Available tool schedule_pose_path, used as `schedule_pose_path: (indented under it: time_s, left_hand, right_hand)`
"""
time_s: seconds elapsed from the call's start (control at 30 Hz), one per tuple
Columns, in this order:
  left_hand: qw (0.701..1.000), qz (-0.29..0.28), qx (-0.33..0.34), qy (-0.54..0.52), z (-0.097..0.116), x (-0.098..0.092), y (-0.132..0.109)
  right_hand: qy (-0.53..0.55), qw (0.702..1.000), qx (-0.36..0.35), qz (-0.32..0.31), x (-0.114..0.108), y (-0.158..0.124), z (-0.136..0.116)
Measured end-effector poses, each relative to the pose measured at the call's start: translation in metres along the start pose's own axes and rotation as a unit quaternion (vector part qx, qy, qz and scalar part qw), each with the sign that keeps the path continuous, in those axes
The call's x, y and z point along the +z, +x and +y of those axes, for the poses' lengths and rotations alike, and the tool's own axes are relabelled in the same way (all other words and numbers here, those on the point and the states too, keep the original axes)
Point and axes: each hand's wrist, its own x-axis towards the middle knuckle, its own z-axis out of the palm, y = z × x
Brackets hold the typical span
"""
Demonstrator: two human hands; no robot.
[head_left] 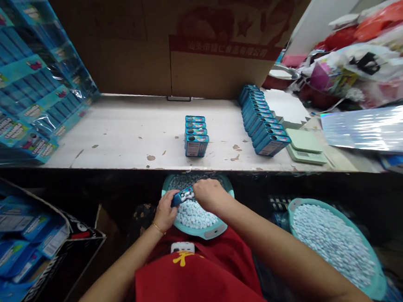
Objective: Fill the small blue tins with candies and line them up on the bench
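Note:
My left hand [166, 211] holds a small blue box [178, 199] tilted over a teal basin [211, 234] of pale blue candies [196, 215]. White pieces show at the box's right end. My right hand [206, 192] is closed in a fist or pinch right beside that end; what its fingers hold, if anything, is hidden. On the white table [133, 133] beyond the basin stands a short row of blue boxes [197, 144]. A longer row of the same boxes [270, 141] stands to its right.
A pale green scale [305, 145] and white cards [285, 105] lie right of the long row. Wrapped blue packs [18, 91] are stacked at left, above a carton of blue boxes [19, 230]. A second candy basin [334, 243] is lower right. A large cardboard box [127, 50] stands behind.

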Motion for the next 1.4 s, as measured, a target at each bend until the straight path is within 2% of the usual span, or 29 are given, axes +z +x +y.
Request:
schedule_pose_path:
  time_s: [0.1, 0.2, 0.3, 0.37, 0.43, 0.5, 0.57, 0.67, 0.83, 0.9, 1.0, 1.07, 1.13, 1.27, 1.4]
  left_hand:
    - [1.000, 0.011, -0.013, -0.014, -0.004, -0.002, -0.001]
    - [0.999, 0.022, -0.034, -0.034, -0.009, -0.007, -0.002]
    - [0.996, 0.031, -0.059, -0.053, -0.012, -0.013, -0.004]
    - [0.994, 0.041, -0.081, -0.060, -0.014, -0.017, -0.006]
    - [0.991, 0.055, -0.100, -0.064, -0.016, -0.020, -0.008]
    - [0.989, 0.065, -0.112, -0.066, -0.019, -0.023, -0.010]
    - [0.987, 0.077, -0.124, -0.064, -0.021, -0.025, -0.012]
    - [0.983, 0.094, -0.142, -0.070, -0.025, -0.027, -0.014]
    - [0.977, 0.120, -0.150, -0.093, -0.028, -0.030, -0.011]
    - [0.978, 0.121, -0.145, -0.090, -0.027, -0.030, -0.009]
    - [0.983, 0.100, -0.132, -0.078, -0.021, -0.025, -0.006]
    - [0.987, 0.086, -0.115, -0.066, -0.016, -0.019, -0.002]
    - [0.991, 0.071, -0.096, -0.053, -0.010, -0.012, 0.000]
    - [0.997, 0.050, -0.058, -0.028, -0.004, -0.001, 0.002]
    - [0.999, 0.026, -0.019, -0.007, -0.005, 0.003, -0.001]
  right_hand:
    - [-0.007, 0.998, -0.031, 0.052, -0.006, -0.007, 0.002]
    - [0.003, 0.998, -0.010, 0.061, 0.010, -0.013, 0.033]
    - [0.055, 0.996, 0.058, 0.039, 0.057, -0.007, 0.070]
    - [0.114, 0.985, 0.123, 0.030, 0.100, 0.005, 0.079]
    - [0.181, 0.972, 0.144, 0.030, 0.142, 0.022, 0.071]
    - [0.227, 0.963, 0.142, 0.032, 0.173, 0.041, 0.051]
    - [0.271, 0.952, 0.137, 0.041, 0.192, 0.059, 0.032]
    - [0.348, 0.928, 0.119, 0.054, 0.201, 0.074, 0.021]
    - [0.439, 0.891, 0.089, 0.067, 0.187, 0.061, 0.046]
    - [0.463, 0.880, 0.082, 0.074, 0.170, 0.046, 0.059]
    - [0.492, 0.864, 0.055, 0.095, 0.133, 0.024, 0.071]
    - [0.461, 0.880, 0.029, 0.115, 0.104, 0.013, 0.074]
    - [0.377, 0.918, -0.003, 0.123, 0.077, 0.005, 0.071]
    - [0.171, 0.982, -0.018, 0.074, 0.037, 0.000, 0.050]
    - [0.027, 0.999, 0.015, 0.012, 0.010, 0.001, 0.014]
